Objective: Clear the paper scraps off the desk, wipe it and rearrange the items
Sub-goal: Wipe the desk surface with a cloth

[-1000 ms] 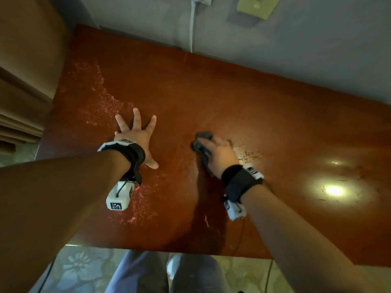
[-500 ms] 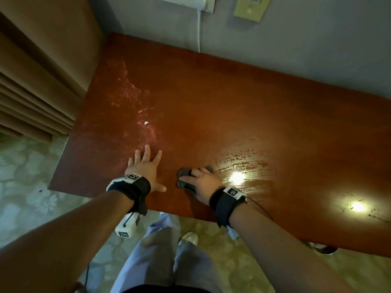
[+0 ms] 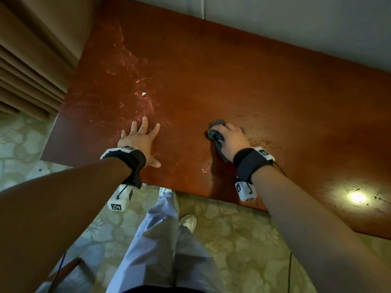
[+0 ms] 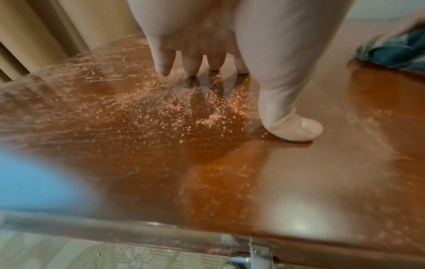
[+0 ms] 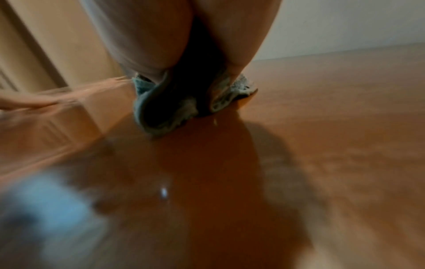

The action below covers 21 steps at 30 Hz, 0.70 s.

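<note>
The cloth point(image 3: 215, 134) is dark blue-grey and scrunched up. The right hand point(image 3: 232, 140) curls its fingers around it on the shiny brown desk point(image 3: 254, 81). The left hand point(image 3: 140, 142) lies flat with its fingers spread. A tiny white paper scrap point(image 3: 144, 94) sits past those fingertips. The cloth is farther from the left hand than before.

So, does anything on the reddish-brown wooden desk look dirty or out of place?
Yes. A small white paper scrap lies on the desk beyond the left hand, amid pale gritty smears. The right hand grips a crumpled dark cloth apart from them.
</note>
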Tool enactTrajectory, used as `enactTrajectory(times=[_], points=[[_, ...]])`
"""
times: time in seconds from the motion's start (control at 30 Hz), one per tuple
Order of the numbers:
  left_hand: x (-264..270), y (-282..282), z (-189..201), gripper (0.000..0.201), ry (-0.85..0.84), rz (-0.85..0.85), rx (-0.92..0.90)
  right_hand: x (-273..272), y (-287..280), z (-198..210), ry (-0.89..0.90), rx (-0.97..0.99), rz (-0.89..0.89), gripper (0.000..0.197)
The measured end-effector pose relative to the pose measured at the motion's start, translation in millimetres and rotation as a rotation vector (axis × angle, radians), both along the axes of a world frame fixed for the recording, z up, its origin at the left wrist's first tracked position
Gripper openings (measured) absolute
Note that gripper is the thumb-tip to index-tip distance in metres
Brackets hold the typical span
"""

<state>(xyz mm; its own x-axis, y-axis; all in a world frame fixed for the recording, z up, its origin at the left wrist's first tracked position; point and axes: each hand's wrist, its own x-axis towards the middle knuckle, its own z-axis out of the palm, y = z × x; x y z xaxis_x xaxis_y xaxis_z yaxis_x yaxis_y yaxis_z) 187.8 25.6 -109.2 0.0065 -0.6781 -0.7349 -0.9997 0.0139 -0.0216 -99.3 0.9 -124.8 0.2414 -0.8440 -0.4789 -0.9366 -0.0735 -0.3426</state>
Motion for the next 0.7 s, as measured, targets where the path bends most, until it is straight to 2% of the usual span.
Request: enactTrajectory(times=[0.27,0.37,0.53,0.7], points=[[-0.7,-0.1,2.6,0.131,-0.008,-0.010,0.006,29.3,109.1,-5.7,-0.087,0.048,0.172,0.061],[-3.8,-2.6,3.4,0.134,-0.016,0.003,0.015,32.7,125.7,-9.4,-0.076,0.099,0.241,0.063],[-4.1,-4.8,4.1,0.135,-0.016,-0.004,0.034,22.9,111.5,-7.1,-0.084,0.103,0.292,0.060],[-2.5,-3.9,3.3,0.135,-0.024,-0.018,0.016,-15.0,54.0,-7.6,-0.029,-0.030,0.008,0.056]])
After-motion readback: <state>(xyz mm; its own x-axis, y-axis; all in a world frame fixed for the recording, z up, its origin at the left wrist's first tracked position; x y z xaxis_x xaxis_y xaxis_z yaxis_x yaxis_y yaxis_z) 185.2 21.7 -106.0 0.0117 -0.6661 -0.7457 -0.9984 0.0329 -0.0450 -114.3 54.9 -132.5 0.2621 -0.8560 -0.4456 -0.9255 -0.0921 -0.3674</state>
